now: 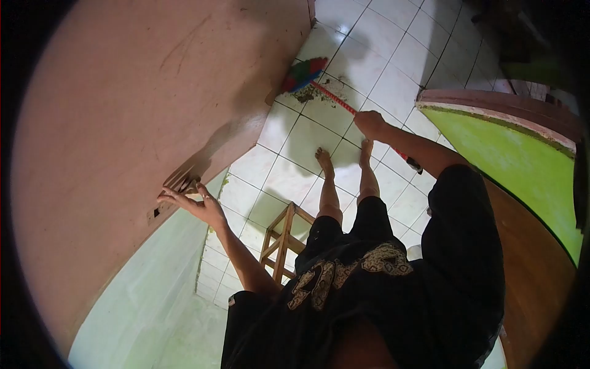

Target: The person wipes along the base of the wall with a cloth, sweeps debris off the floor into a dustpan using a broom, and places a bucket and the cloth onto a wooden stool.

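Observation:
My right hand (370, 125) is wrapped round the red handle of a broom (335, 98). The broom's green, red and blue head rests on the tiled floor by the foot of the pink wall, beside a patch of dark debris (313, 95). My left hand (200, 204) is at the pink wall (141, 92) with its fingers spread, next to a small dark opening in the wall. Nothing shows in the left hand.
A wooden stool (284, 240) stands on the white tiles (313, 132) to the left of my legs. On the right is a bright green low wall (510, 154) with a pink top edge. A brown curved surface (528, 258) lies below it.

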The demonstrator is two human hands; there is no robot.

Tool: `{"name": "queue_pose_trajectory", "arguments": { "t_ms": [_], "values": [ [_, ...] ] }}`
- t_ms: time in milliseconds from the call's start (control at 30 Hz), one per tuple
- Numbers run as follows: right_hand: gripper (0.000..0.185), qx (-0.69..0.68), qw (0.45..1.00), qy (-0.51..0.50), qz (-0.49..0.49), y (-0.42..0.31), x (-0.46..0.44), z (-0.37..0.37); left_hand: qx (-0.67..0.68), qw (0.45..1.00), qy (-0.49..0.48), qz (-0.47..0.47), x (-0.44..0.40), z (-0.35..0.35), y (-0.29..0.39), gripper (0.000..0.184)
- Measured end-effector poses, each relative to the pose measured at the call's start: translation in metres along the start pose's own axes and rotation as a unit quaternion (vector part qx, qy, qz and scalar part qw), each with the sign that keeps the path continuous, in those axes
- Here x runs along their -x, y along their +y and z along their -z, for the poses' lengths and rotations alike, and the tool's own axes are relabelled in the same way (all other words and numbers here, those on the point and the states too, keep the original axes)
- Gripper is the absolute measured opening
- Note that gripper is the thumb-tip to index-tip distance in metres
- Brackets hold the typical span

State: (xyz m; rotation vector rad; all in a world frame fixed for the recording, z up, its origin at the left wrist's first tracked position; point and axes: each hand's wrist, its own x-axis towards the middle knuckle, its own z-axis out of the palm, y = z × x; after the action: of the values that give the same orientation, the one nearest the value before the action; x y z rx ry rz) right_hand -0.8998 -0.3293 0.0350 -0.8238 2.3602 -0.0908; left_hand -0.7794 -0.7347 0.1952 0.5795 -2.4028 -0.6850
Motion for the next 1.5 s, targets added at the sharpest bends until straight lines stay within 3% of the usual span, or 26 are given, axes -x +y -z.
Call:
{"name": "queue_pose_trajectory", "arguments": {
  "t_ms": [167,267,367,467,633,733,800,833,900,1033,1067,1133,1200,1267,1300,1433,1500],
  "values": [
    [0.005,0.059,0.996,-0.037,0.053,-0.002,0.013,-0.049,0.016,1.0,0.014,0.001,0.001,0.001,0.005,0.072],
    [0.008,0.036,0.997,0.022,0.064,0.005,0.059,-0.029,-0.008,1.0,0.006,-0.002,0.003,0.007,0.003,0.072],
    [0.013,0.011,1.0,-0.009,-0.002,0.002,0.09,0.0,-0.007,1.0,0.0,-0.009,0.003,0.011,0.002,0.073],
    [0.019,0.001,1.0,-0.03,0.006,-0.012,0.1,0.024,-0.008,1.0,0.005,-0.009,0.005,0.01,0.004,0.073],
    [0.008,-0.01,0.994,0.014,0.107,-0.035,0.036,-0.048,0.014,1.0,0.016,-0.008,0.005,0.004,-0.002,0.072],
    [0.014,0.04,0.989,0.01,0.14,-0.046,0.033,-0.066,0.031,1.0,0.002,-0.001,0.004,0.0,-0.008,0.083],
    [0.011,0.017,0.993,0.041,0.112,-0.022,0.05,-0.102,0.034,0.999,-0.001,0.017,0.005,0.004,0.0,0.086],
    [0.01,0.005,0.993,0.056,0.102,-0.014,0.057,-0.116,0.027,0.999,-0.001,-0.033,0.006,0.004,-0.016,0.08],
    [0.013,-0.009,0.997,-0.065,0.038,-0.016,0.101,-0.043,-0.015,1.0,0.004,-0.019,0.004,0.005,-0.006,0.074],
    [0.036,-0.028,0.988,-0.145,-0.035,-0.032,0.15,0.003,-0.007,1.0,0.01,-0.009,0.006,-0.001,0.001,0.072],
    [0.042,-0.066,0.993,-0.096,0.034,-0.037,0.153,0.01,0.018,1.0,0.0,0.0,0.007,0.0,-0.004,0.071],
    [0.022,-0.123,0.987,-0.098,0.021,-0.033,0.122,-0.077,0.057,0.998,-0.015,0.022,0.01,-0.006,-0.013,0.069],
    [0.03,-0.416,0.903,-0.001,-0.104,-0.051,0.059,-0.165,0.039,0.998,-0.01,0.049,0.011,-0.012,-0.023,0.07],
    [0.024,-0.181,0.982,-0.016,0.04,-0.067,0.044,-0.127,0.023,0.998,-0.003,0.054,0.014,-0.017,-0.02,0.071],
    [0.022,-0.057,0.991,-0.024,0.117,-0.068,0.039,-0.11,0.043,0.998,0.005,0.044,0.015,-0.026,-0.02,0.069],
    [0.01,-0.095,0.993,0.064,0.03,-0.044,0.063,-0.103,0.125,0.99,-0.032,0.049,0.019,-0.067,0.038,0.062],
    [0.012,-0.065,0.994,0.087,0.015,-0.013,0.084,-0.124,0.052,0.992,-0.101,0.06,0.027,-0.096,0.093,0.057]
  ]
}}
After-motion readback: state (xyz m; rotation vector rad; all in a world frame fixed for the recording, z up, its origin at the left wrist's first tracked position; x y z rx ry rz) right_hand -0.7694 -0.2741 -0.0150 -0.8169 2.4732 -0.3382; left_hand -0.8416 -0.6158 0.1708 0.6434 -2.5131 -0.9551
